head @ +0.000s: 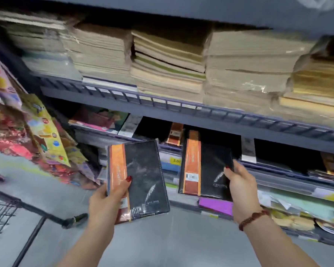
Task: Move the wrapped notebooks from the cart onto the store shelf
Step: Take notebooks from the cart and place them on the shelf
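Holding a stack of wrapped notebooks point(141, 180) at lower centre, the left hand point(106, 201) clamps its spine edge, freeing the right hand point(239, 182), closed on one notebook point(206, 166), to slide it onto the shelf point(278, 166).

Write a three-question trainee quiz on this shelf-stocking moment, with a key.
1. True or false: each hand holds a black wrapped notebook.
2. Which hand wears the red bracelet? A left, B right.
3. Fill in: the wire cart sits to the person's ____.

Key:
1. True: left hand grips a notebook stack; right hand grips a notebook at the shelf.
2. B.
3. Left.
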Motion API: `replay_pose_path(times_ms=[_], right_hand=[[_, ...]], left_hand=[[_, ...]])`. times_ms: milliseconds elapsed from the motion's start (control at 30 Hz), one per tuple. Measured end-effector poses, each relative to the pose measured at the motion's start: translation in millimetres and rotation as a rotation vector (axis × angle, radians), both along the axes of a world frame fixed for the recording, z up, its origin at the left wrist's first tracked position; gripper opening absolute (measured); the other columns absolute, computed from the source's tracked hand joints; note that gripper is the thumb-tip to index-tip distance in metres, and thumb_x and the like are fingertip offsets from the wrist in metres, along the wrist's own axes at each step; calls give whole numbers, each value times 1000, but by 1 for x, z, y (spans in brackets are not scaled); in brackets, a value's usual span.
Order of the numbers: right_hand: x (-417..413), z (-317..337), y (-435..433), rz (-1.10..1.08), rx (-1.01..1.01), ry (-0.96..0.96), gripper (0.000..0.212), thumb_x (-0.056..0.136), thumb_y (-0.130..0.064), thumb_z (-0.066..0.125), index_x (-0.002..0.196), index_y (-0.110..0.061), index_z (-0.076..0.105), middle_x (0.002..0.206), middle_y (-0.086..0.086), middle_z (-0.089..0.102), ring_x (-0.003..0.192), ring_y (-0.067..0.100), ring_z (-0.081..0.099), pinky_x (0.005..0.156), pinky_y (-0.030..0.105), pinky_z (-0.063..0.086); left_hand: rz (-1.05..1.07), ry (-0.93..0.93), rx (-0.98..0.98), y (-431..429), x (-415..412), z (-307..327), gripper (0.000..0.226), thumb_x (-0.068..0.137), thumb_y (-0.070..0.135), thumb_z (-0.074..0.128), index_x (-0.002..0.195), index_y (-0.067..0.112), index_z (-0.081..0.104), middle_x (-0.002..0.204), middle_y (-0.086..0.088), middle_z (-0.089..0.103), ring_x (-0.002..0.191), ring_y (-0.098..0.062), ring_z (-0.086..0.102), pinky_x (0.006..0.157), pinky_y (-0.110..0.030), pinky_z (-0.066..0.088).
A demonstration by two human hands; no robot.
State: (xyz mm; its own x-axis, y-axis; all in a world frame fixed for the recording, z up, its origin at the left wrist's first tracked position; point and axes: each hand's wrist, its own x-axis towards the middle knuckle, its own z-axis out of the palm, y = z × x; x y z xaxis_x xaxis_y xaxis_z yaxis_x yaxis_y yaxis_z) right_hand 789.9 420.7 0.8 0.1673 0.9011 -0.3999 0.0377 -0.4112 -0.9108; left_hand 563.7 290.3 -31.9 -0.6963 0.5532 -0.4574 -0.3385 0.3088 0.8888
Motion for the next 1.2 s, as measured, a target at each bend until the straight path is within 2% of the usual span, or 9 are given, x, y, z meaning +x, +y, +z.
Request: replay_pose_path(times_ms=[133,200,233,267,300,400,667,900,1200], right_hand=[[-13,-12,33,13,66,41,37,91,-2,54,127,-10,57,117,-1,60,111,18,57,99,28,42],[-22,-15,47,0,71,25,41,92,-4,54,132,-8,50,112,-3,53,107,17,55,86,23,43],[-26,-16,53,4,87,11,39,92,-4,54,131,-8,49,108,-3,53,122,13,33,84,27,44],[-30,-17,58,9,103,-3,37,93,-5,54,129,-8,51,109,-2,56,89,8,37,84,30,44],[-33,-18,63,21,114,-15,37,93,-6,54,129,-9,51,111,1,60,97,17,55,87,31,45],[-40,-24,73,97,75,-60,42,93,-10,54,135,-10,46,105,2,62,102,22,59,95,38,44],[-28,-30,56,542,289,-605,102,68,-45,77,148,-18,21,125,0,28,130,17,28,105,22,26],[-28,-47,50,546,508,-621,74,72,-31,79,138,-28,45,146,-1,26,141,6,14,104,16,18],[-45,-52,62,542,517,-636,75,75,-36,75,141,-27,40,153,4,19,143,9,12,102,13,12]], left_hand=[[-10,-1,15,20,0,-14,22,76,28,76,91,11,71,80,-9,74,69,-27,67,61,-33,53],[-30,-10,29,28,-2,-20,27,72,30,78,89,11,72,77,-11,73,64,-27,65,59,-34,52],[-43,-6,33,31,-1,-23,31,68,33,81,88,10,72,76,-12,72,64,-27,63,56,-34,52],[-53,4,38,35,-2,-28,36,65,36,83,87,10,71,74,-13,69,64,-27,60,53,-33,52],[-51,14,47,38,-2,-31,38,64,37,82,88,10,71,73,-14,66,65,-28,58,50,-32,51],[-21,-15,65,44,-5,-42,29,71,32,78,88,10,70,74,-13,69,66,-29,60,58,-36,51],[-4,-41,85,45,-11,-54,24,68,32,78,82,13,73,77,-10,73,67,-26,65,70,-40,53],[3,-40,110,45,-14,-50,21,76,29,74,91,14,72,75,-2,75,60,-17,69,58,-31,55],[-35,-18,138,48,-16,-36,25,75,31,74,89,11,71,77,-5,70,62,-20,65,54,-29,55]])
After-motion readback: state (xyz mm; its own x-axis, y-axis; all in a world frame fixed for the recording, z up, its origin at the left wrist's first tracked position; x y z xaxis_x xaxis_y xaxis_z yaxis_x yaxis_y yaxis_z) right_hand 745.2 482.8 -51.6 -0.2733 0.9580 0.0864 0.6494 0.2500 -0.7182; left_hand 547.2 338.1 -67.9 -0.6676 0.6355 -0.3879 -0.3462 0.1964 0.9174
